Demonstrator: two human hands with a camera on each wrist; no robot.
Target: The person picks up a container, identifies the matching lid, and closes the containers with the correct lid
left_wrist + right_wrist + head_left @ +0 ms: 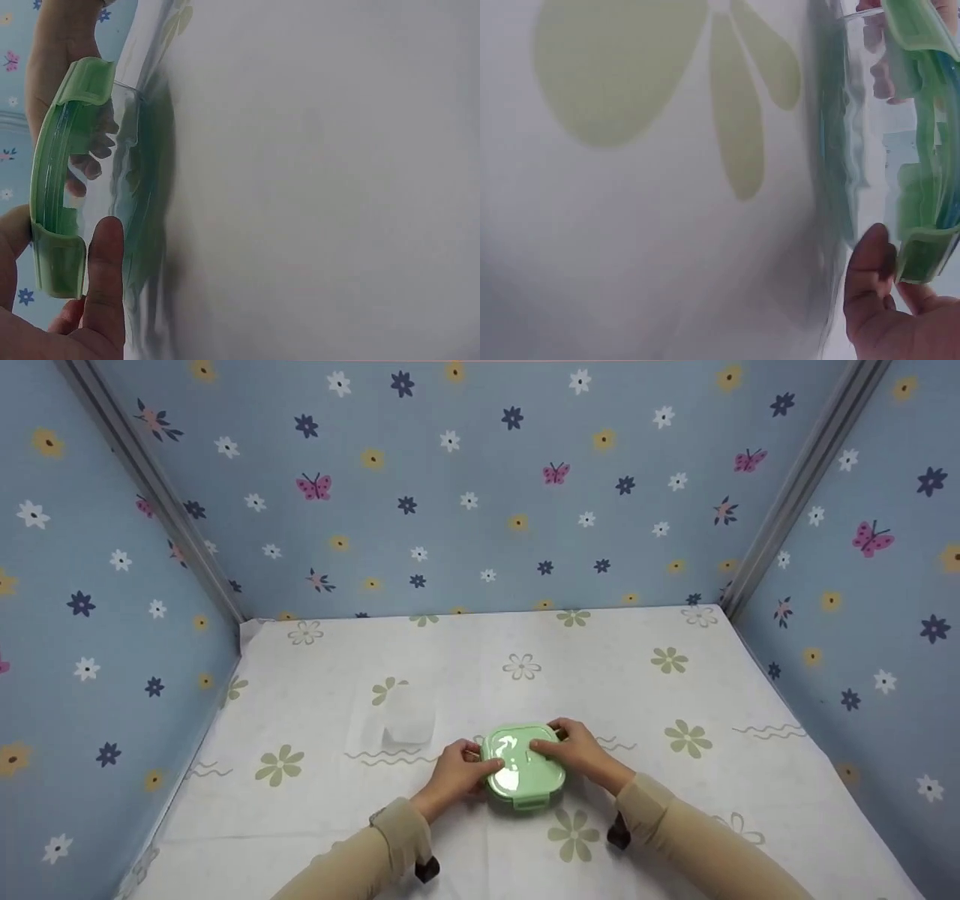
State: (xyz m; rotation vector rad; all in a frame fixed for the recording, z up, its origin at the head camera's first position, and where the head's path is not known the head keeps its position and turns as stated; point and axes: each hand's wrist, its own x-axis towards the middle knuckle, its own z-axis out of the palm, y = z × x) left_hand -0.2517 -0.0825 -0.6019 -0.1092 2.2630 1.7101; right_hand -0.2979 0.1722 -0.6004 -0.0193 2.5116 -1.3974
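Note:
A clear food container (124, 112) with a light green snap lid (525, 761) is between my two hands near the middle of the table. My left hand (457, 772) grips its left side, thumb on top of the lid and fingers along the clear wall. On the opposite side, my right hand (589, 754) holds it the same way, thumb over the lid's edge. Green side clips (61, 262) hang down over the rim; the front clip (531, 802) faces me. The base is at or just above the cloth; I cannot tell which.
Left of the container, a whitish translucent object (409, 716) stands on the white flowered tablecloth (315, 825). Blue patterned panels (480, 487) with grey corner posts (795, 487) enclose the table at the back and both sides.

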